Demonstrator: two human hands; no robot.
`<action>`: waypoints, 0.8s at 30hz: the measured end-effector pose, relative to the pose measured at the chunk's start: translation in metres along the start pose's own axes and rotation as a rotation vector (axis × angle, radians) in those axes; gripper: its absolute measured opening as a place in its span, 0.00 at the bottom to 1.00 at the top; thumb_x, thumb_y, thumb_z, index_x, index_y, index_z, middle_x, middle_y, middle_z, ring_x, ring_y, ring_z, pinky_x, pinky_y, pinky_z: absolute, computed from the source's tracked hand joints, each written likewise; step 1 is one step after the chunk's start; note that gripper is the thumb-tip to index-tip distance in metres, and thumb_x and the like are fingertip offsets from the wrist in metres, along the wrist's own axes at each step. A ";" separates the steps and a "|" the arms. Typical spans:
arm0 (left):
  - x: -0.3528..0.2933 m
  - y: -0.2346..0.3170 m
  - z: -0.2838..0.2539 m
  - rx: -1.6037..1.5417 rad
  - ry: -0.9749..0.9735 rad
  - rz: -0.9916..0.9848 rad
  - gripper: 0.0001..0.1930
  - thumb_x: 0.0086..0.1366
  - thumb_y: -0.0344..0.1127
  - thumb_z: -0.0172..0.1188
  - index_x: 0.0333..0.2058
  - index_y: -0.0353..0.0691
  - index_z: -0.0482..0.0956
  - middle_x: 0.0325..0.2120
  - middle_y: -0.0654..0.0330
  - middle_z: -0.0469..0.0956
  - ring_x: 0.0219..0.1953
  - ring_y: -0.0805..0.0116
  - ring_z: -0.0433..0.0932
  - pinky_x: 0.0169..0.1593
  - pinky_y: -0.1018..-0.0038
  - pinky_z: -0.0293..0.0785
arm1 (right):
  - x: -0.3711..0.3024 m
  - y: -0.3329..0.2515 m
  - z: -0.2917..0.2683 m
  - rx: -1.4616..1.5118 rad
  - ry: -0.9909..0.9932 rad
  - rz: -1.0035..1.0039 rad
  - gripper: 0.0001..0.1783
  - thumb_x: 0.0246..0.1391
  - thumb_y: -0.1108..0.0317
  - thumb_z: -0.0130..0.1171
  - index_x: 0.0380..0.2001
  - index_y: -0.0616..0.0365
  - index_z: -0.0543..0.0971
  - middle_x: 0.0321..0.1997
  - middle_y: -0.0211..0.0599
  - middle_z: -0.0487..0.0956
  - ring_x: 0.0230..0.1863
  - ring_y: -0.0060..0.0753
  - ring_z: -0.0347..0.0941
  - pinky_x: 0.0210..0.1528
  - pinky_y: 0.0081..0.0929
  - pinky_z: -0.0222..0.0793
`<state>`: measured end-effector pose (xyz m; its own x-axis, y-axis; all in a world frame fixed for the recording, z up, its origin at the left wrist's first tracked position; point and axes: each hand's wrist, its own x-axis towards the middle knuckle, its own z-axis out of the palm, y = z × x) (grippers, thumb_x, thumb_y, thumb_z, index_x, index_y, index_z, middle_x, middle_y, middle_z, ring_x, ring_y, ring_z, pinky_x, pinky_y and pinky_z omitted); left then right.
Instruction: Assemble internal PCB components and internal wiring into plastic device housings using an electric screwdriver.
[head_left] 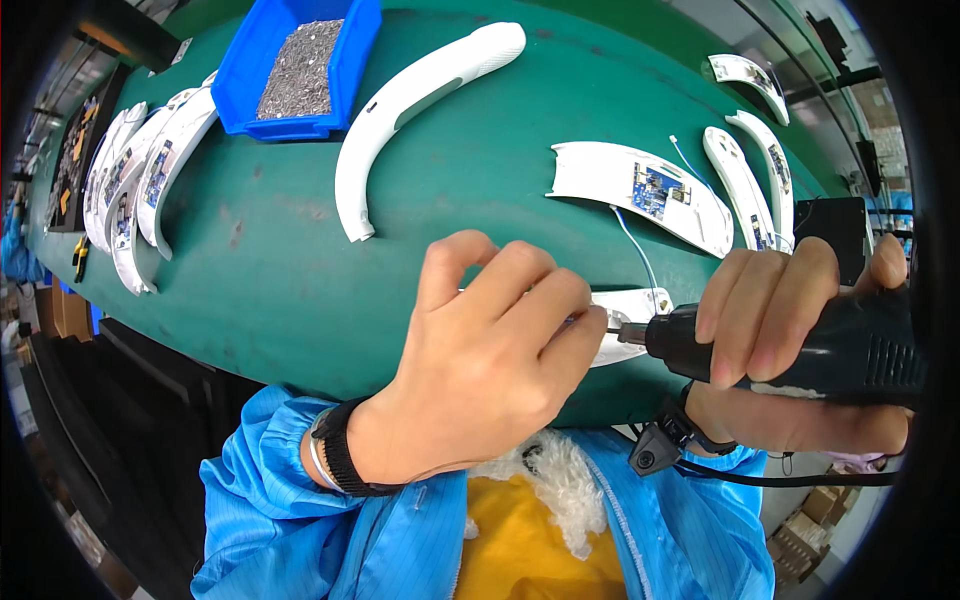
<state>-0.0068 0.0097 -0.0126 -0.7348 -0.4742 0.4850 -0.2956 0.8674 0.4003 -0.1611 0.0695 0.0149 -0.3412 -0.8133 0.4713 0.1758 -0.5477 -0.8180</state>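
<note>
My right hand [775, 320] is wrapped round a black electric screwdriver [840, 345], held level so that its bit points left. My left hand [495, 335] is closed, its fingertips right by the tip of the bit; whatever they pinch is hidden behind the knuckles. Below and behind the bit lies a white curved plastic shell [635, 302], partly covered by my left hand. A thin pale blue wire [640, 250] runs from this shell up to a wider white shell [595, 172] that carries a blue circuit board [660, 190].
A blue bin [235, 105] of small metal screws stands at the back left. A long white curved piece [360, 150] lies on the green table [270, 260]. Several white shells with boards [160, 170] are grouped at far left; more shells [735, 175] lie at right, near a black box [832, 235].
</note>
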 end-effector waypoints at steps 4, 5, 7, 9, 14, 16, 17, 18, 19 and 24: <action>0.001 -0.001 0.004 -0.157 -0.012 -0.007 0.08 0.40 0.33 0.62 0.24 0.46 0.80 0.23 0.70 0.73 0.27 0.73 0.70 0.37 0.71 0.56 | 0.002 -0.013 0.002 -0.005 -0.020 -0.029 0.37 0.51 0.41 0.53 0.55 0.55 0.59 0.22 0.31 0.69 0.16 0.23 0.68 0.24 0.25 0.65; 0.001 -0.002 0.003 -0.209 -0.028 -0.032 0.08 0.40 0.32 0.63 0.25 0.46 0.81 0.23 0.71 0.73 0.28 0.73 0.70 0.37 0.71 0.56 | 0.003 -0.016 0.003 -0.003 -0.028 -0.035 0.36 0.52 0.43 0.53 0.54 0.56 0.59 0.22 0.31 0.69 0.16 0.23 0.68 0.25 0.24 0.65; 0.002 -0.002 0.003 -0.305 -0.074 -0.088 0.08 0.41 0.32 0.64 0.25 0.46 0.81 0.23 0.71 0.73 0.28 0.73 0.70 0.37 0.71 0.56 | 0.001 -0.016 0.002 0.001 -0.025 -0.032 0.37 0.51 0.42 0.53 0.54 0.55 0.59 0.22 0.31 0.69 0.16 0.23 0.68 0.25 0.25 0.65; 0.002 -0.003 0.003 -0.400 -0.120 -0.146 0.08 0.42 0.31 0.65 0.25 0.45 0.81 0.23 0.71 0.73 0.28 0.72 0.69 0.38 0.72 0.56 | -0.001 -0.015 0.001 0.008 -0.020 -0.023 0.38 0.50 0.40 0.53 0.54 0.55 0.58 0.22 0.32 0.70 0.17 0.24 0.68 0.25 0.25 0.65; -0.002 -0.007 0.004 -0.478 -0.090 -0.194 0.08 0.41 0.30 0.66 0.25 0.45 0.82 0.23 0.69 0.74 0.27 0.71 0.69 0.37 0.73 0.56 | -0.004 -0.010 0.000 0.028 -0.010 0.006 0.41 0.46 0.36 0.54 0.55 0.53 0.58 0.22 0.33 0.70 0.17 0.27 0.69 0.25 0.27 0.65; -0.004 -0.009 -0.001 -0.374 -0.040 -0.175 0.08 0.40 0.30 0.66 0.24 0.46 0.82 0.23 0.69 0.74 0.27 0.71 0.69 0.36 0.73 0.56 | -0.005 -0.009 -0.002 0.025 -0.001 0.019 0.43 0.45 0.35 0.54 0.55 0.52 0.57 0.22 0.34 0.71 0.17 0.28 0.69 0.25 0.27 0.64; -0.005 -0.009 -0.004 -0.263 0.011 -0.157 0.09 0.39 0.30 0.67 0.24 0.46 0.82 0.23 0.69 0.74 0.27 0.70 0.69 0.35 0.73 0.57 | -0.006 -0.008 -0.003 0.027 0.003 0.026 0.43 0.44 0.34 0.55 0.55 0.52 0.57 0.22 0.34 0.71 0.17 0.28 0.69 0.25 0.28 0.64; -0.008 -0.007 -0.006 -0.266 0.010 -0.159 0.09 0.39 0.30 0.67 0.24 0.46 0.82 0.23 0.69 0.74 0.27 0.70 0.69 0.35 0.73 0.57 | -0.006 -0.007 -0.004 0.028 0.007 0.033 0.44 0.43 0.33 0.55 0.55 0.52 0.57 0.23 0.34 0.71 0.17 0.29 0.69 0.25 0.28 0.64; -0.012 -0.004 -0.008 -0.169 -0.009 -0.140 0.09 0.38 0.30 0.67 0.24 0.45 0.81 0.23 0.69 0.74 0.27 0.70 0.69 0.34 0.73 0.57 | -0.006 -0.006 -0.005 0.028 0.010 0.040 0.45 0.43 0.32 0.55 0.55 0.51 0.57 0.23 0.35 0.71 0.17 0.29 0.69 0.25 0.28 0.64; -0.029 -0.003 -0.003 -0.050 -0.021 -0.090 0.12 0.36 0.32 0.68 0.24 0.44 0.79 0.23 0.68 0.73 0.26 0.69 0.69 0.33 0.72 0.57 | -0.003 0.000 -0.014 -0.062 -0.090 0.049 0.47 0.41 0.29 0.53 0.55 0.51 0.56 0.22 0.35 0.71 0.17 0.30 0.69 0.25 0.29 0.65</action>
<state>0.0169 0.0205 -0.0256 -0.7194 -0.5464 0.4288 -0.3308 0.8124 0.4802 -0.1728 0.0745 0.0084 -0.2486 -0.8548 0.4556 0.1323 -0.4959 -0.8582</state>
